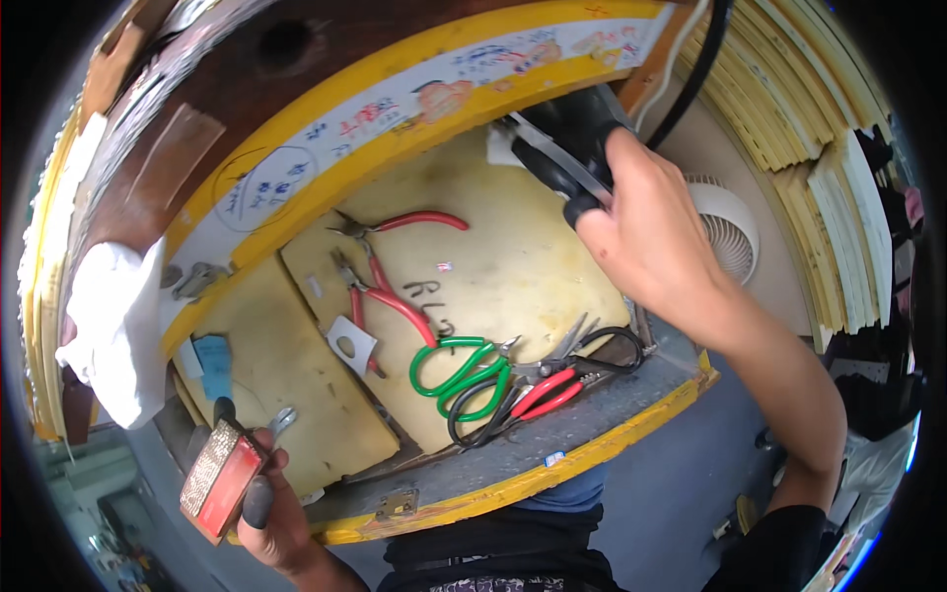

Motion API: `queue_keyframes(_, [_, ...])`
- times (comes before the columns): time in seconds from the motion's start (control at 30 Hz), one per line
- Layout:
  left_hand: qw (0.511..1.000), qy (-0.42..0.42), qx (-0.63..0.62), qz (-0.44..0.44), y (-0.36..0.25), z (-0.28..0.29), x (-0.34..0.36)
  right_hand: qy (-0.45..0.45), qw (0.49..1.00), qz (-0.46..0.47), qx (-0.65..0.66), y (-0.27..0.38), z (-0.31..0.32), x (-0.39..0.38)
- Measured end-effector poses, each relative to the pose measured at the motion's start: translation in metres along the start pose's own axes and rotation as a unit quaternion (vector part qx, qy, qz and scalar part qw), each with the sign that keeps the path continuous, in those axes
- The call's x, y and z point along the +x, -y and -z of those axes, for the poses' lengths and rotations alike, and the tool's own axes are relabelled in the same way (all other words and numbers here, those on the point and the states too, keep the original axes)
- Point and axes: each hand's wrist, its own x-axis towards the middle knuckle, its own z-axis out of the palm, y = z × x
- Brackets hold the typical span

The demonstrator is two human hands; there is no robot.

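My left hand (274,528), with dark covers on some fingertips, holds up a small block (229,476) with a red face and a glittering gold-toned face. At the upper right my right hand (646,227) is closed around a black-handled tool with a metal strip (564,166); its exact kind is unclear against the dark shape behind it. Between my hands, on the cream boards (513,266) of a yellow-edged workbench, lie two red-handled pliers (426,218). Nearer me are green-handled snips (462,381), black-handled scissors (483,431) and another red-handled tool (548,395).
A yellow-edged ledge (434,109) with scribbles overhangs the far side. A white cloth (116,335) hangs at the left. A white card with a hole (351,345) and blue paper (213,363) lie on the boards. A round fan (728,229) and stacked boards (779,79) stand right.
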Motion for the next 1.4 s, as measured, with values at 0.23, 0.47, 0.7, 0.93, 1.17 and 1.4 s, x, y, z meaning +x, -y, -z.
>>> queue_keyframes(0.23, [1.0, -0.014, 0.001, -0.01, -0.001, -0.007, -0.002, 0.007, 0.999, 0.038, 0.008, 0.022, -0.014, -0.044])
queue_keyframes(0.47, [0.999, 0.018, -0.02, -0.02, 0.003, 0.005, -0.003, 0.069, 0.98, 0.182, -0.048, 0.071, -0.06, -0.078])
queue_keyframes(0.7, [1.0, 0.009, -0.011, -0.015, 0.002, 0.017, -0.006, 0.147, 0.971, 0.187, 0.02, 0.072, -0.042, -0.1])
queue_keyframes(0.93, [1.0, -0.03, 0.003, 0.003, 0.002, 0.019, -0.005, 0.113, 0.985, 0.012, -0.129, 0.015, 0.001, -0.099])
queue_keyframes(1.17, [0.999, -0.034, 0.012, 0.014, 0.004, 0.021, 0.002, 0.177, 0.977, -0.032, -0.11, 0.011, 0.005, -0.098])
queue_keyframes(1.4, [1.0, -0.022, 0.015, 0.009, 0.002, 0.019, 0.001, 0.199, 0.98, -0.014, -0.012, 0.0, 0.008, -0.098])
